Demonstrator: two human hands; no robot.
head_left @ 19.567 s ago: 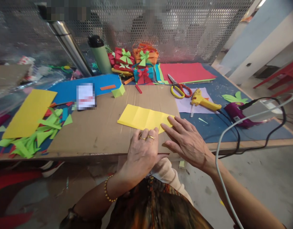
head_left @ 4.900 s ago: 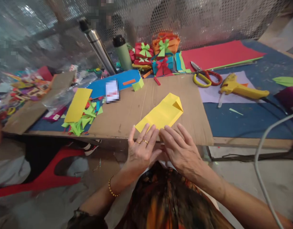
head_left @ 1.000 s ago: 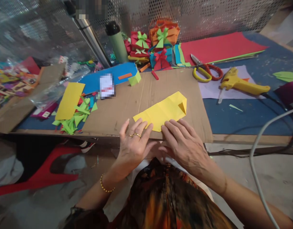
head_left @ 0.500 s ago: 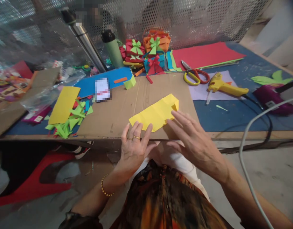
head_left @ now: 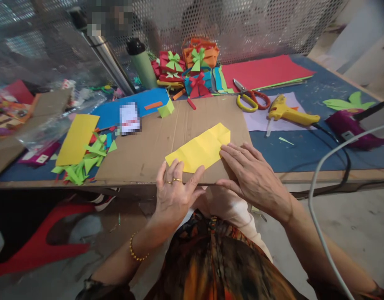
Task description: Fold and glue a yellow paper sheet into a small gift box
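Observation:
A folded sheet of yellow paper (head_left: 199, 151) lies slanted on a cardboard sheet (head_left: 132, 156) near the table's front edge. Creases cross it, and its right end is folded. At its lower left edge, my left hand (head_left: 176, 191) rests with fingertips on the paper and the fingers apart. My right hand (head_left: 254, 177) lies flat, its extended fingertips touching the paper's right edge. Neither hand grasps anything.
Scissors (head_left: 249, 98) and a yellow glue gun (head_left: 292, 114) lie to the right, its cable trailing. Green paper scraps (head_left: 85, 164) and yellow paper (head_left: 77, 139) are at left. Behind stand paper gift boxes (head_left: 198, 62) and a green bottle (head_left: 141, 62). A pale cable (head_left: 317, 179) hangs at right.
My right hand has flattened and pressed down at the paper's right end, and the flap there now lies flatter. My left hand stays on the lower left edge. The view has shifted slightly.

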